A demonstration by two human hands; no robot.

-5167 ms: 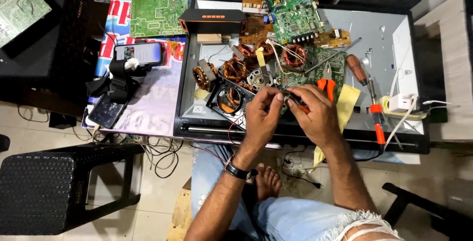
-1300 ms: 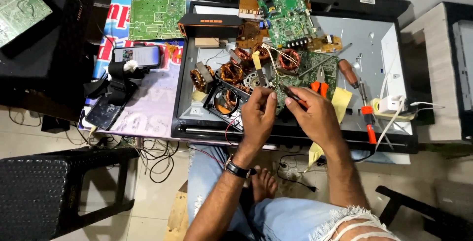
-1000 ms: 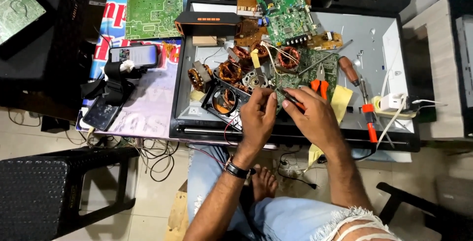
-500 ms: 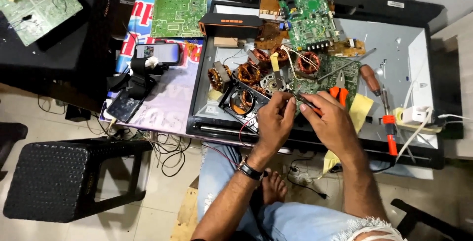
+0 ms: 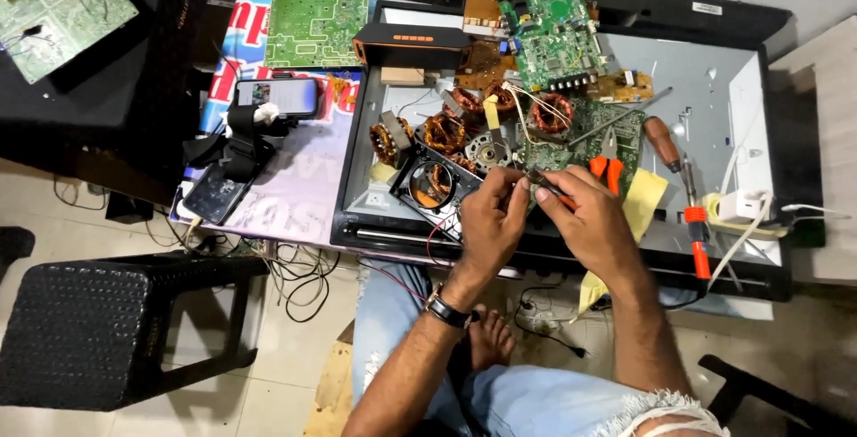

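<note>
Copper-wound coils [image 5: 444, 132] lie in a cluster on the grey metal panel [image 5: 705, 89] that covers the tabletop, just left of and beyond the two hands. The left hand [image 5: 488, 223], a dark watch [image 5: 446, 311] on its wrist, is curled with fingertips pinched on something small; what it is cannot be told. The right hand [image 5: 594, 223] is closed around a slim tool [image 5: 546, 183] whose tip points left toward the left fingers, over a green circuit board [image 5: 596, 129]. Orange-handled pliers [image 5: 605, 169] lie just beyond the right hand. A brown-handled screwdriver [image 5: 665, 144] and an orange-handled soldering iron [image 5: 697, 236] lie to the right. A black stool [image 5: 85, 330] stands near left on the floor.
</note>
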